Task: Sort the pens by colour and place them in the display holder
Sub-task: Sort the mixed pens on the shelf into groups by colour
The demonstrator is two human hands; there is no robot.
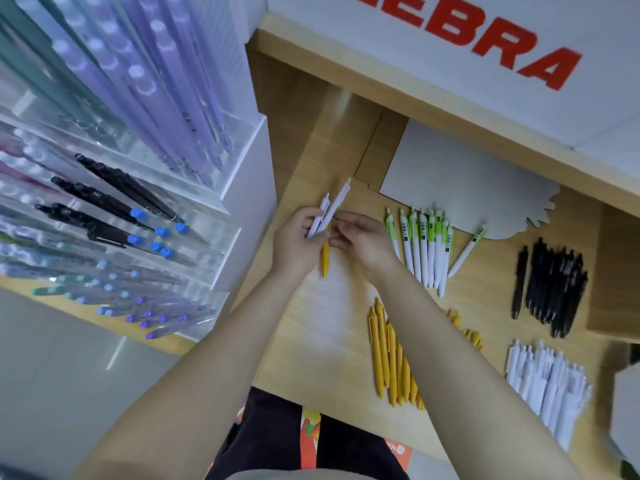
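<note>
My left hand (294, 242) grips two white pens (330, 209) that stick up and away from me. My right hand (362, 237) meets it and pinches the top of a yellow pen (325, 259) hanging down between both hands. On the wooden counter (322, 337) lie sorted groups: white-and-green pens (427, 249), black pens (550, 289), yellow pens (389, 358) partly under my right forearm, and white pens (547, 382). The clear acrylic display holder (145, 188) stands at the left with purple, black and blue-tipped pens in its tiers.
A grey card with a jagged edge (467, 178) lies on the counter behind the green-white pens. One green-white pen (467, 251) lies apart, angled. A white sign with red letters (485, 36) runs along the back. A wooden block (616, 271) sits far right.
</note>
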